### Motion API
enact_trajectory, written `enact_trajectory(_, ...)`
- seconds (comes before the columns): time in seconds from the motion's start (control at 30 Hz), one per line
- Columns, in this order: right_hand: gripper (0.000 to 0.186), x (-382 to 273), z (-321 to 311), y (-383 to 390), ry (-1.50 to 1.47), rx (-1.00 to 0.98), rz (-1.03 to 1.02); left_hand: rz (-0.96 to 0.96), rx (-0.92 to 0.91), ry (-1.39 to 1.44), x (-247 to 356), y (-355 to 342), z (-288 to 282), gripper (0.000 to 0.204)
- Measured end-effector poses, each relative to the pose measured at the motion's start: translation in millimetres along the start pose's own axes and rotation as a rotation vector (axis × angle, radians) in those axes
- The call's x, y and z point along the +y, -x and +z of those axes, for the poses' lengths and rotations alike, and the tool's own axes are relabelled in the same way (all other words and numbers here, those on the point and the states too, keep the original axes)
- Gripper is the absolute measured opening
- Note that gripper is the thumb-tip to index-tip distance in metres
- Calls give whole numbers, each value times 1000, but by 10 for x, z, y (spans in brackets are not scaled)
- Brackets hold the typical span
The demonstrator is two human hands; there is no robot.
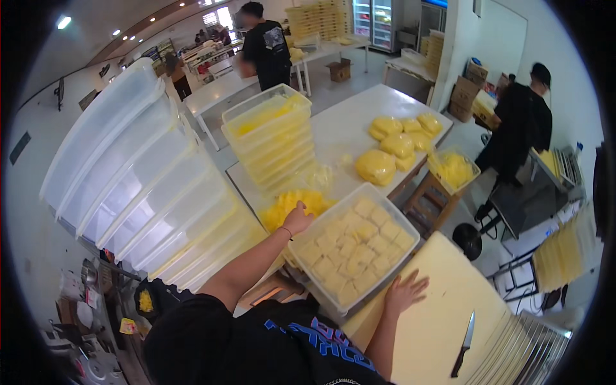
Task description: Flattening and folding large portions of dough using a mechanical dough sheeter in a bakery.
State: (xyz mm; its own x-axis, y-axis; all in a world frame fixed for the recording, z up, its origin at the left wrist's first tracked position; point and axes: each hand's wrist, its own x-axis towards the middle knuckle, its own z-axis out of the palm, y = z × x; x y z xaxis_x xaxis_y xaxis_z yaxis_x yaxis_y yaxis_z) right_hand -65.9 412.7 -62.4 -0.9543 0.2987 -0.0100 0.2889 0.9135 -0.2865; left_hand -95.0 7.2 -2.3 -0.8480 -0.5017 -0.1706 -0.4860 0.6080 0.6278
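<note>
My left hand (298, 220) reaches over the pile of yellow grated cheese (280, 207) on the table, its fingers curled into the near side of the pile. Just right of it is a clear plastic tub (410, 239) holding rows of pale, square-cut pieces (350, 260). A few yellow shreds lie on the pieces near the middle. Palm down with fingers spread, my right hand (405, 292) rests on the cream-coloured board (443, 276) beside the tub's right corner. It holds nothing. A knife with a black handle (463, 346) lies farther right on that board.
Nested clear tubs (147, 173) tower at the left. Yellow-filled tubs (273, 138) are stacked behind the pile. Bagged yellow lumps (394, 144) sit on the white table (359, 109). A small yellow-filled tub (453, 170) stands on a wooden stool. A wire rack (526, 350) borders the board. Two co-workers stand beyond.
</note>
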Motion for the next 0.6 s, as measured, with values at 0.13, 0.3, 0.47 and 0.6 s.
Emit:
enact_trajectory(0.13, 75, -140, 5, -127, 53, -41, 107, 16, -106, 181, 185, -738, 159, 47)
enact_trajectory(0.3, 81, -202, -146, -233, 200, -56, 286, 182, -162, 38, 774, -1822, 948, 44)
enact_trajectory(0.47, 81, -374, 138, -365, 180, 28, 84, 228, -204, 285, 294, -3303, 1146, 50)
enact_trajectory(0.6, 82, -457, 70, -453, 105, 65, 166, 518, -3, -230, 950, -3547, 1651, 78)
